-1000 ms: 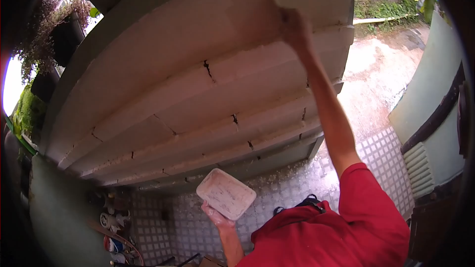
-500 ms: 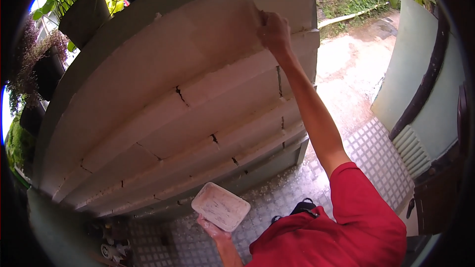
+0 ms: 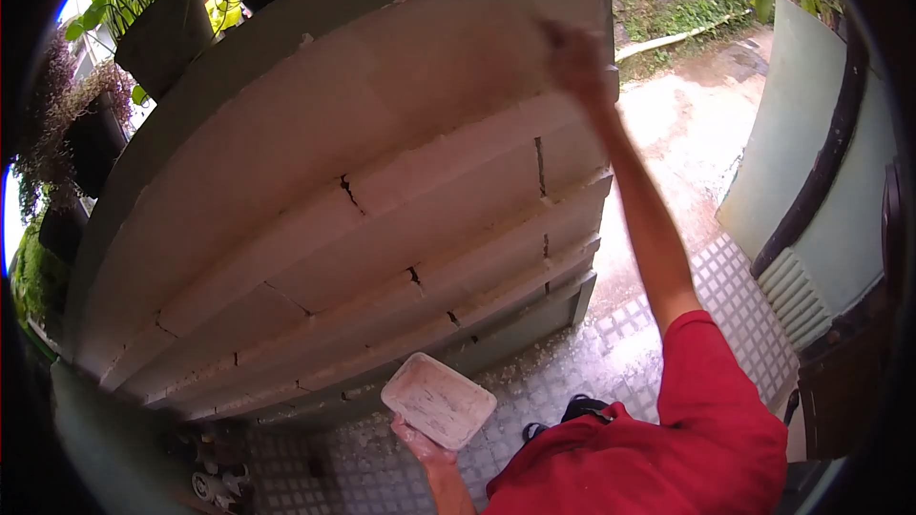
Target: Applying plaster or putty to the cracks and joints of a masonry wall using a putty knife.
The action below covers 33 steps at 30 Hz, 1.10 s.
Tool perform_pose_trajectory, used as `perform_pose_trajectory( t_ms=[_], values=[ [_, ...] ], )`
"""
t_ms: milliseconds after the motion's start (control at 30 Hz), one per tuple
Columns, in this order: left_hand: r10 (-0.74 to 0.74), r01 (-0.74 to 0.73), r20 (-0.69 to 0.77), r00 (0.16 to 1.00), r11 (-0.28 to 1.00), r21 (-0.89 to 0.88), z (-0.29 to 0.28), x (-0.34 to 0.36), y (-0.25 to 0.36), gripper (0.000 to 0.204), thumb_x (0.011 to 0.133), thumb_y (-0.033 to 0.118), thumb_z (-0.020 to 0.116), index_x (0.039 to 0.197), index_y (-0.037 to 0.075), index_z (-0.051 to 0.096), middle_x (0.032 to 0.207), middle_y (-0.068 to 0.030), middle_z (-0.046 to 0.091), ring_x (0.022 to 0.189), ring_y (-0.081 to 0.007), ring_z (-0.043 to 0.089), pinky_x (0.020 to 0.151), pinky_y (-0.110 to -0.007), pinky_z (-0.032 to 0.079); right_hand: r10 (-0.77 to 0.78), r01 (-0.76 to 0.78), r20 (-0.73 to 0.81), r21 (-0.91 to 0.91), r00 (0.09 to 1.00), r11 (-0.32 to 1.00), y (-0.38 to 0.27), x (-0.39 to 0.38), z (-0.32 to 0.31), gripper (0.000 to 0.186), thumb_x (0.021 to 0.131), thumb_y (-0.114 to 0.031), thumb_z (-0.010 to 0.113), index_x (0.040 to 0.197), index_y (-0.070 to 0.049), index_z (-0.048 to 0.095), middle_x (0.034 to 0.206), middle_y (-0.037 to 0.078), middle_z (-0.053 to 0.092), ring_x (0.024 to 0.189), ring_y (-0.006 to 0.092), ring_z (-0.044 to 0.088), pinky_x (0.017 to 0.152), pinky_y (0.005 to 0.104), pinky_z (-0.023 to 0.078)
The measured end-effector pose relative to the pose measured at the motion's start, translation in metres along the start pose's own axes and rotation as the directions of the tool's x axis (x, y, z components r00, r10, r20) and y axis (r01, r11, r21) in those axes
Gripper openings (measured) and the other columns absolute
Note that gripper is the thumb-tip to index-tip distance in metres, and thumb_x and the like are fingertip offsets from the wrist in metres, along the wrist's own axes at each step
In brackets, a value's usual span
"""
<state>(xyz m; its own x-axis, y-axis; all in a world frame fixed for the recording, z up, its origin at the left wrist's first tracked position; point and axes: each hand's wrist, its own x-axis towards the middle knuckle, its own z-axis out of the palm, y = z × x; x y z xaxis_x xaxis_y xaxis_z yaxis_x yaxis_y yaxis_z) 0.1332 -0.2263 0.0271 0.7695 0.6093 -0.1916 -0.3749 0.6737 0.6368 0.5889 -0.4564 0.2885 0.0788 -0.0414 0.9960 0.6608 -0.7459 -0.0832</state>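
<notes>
My left hand grips the near left edge of a shallow white tray, which has rounded corners and pale, powdery smears inside. My right arm reaches far up to the wall. There my right hand is closed on a small dark-edged thing that touches or nearly touches the upper band. Blur keeps me from telling its kind. The wall is whitish, built in stepped horizontal bands with rough ledges. Dark cracks run down several of them.
Potted plants line the wall's top at the left. A tiled floor lies below, with a sunlit path beyond the wall's right end. Pale green panels and a dark wooden piece stand at the right.
My right hand has swept right and slightly down along the upper band, toward the wall's right end. My left hand and the tray have shifted a little to the right.
</notes>
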Motion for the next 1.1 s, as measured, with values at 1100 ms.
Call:
perform_pose_trajectory(
  t_ms=[1100],
  values=[
    [0.157, -0.179, -0.154, 0.975, 0.974, -0.14, 0.029, -0.035, -0.047, 0.056, 0.089, 0.046, 0.038, 0.133, 0.011, 0.044, 0.131, -0.0067, 0.05, 0.118, -0.029, 0.05, 0.099, -0.044, 0.041, 0.017, -0.179, 0.48, 0.294, 0.877, 0.939, -0.182, 0.035, 0.013, 0.018, 0.084, -0.014, 0.05, 0.093, -0.013, 0.065, 0.089, 0.012, 0.065, 0.087, 0.0322, 0.062, 0.075, 0.0467, 0.049]
  ],
)
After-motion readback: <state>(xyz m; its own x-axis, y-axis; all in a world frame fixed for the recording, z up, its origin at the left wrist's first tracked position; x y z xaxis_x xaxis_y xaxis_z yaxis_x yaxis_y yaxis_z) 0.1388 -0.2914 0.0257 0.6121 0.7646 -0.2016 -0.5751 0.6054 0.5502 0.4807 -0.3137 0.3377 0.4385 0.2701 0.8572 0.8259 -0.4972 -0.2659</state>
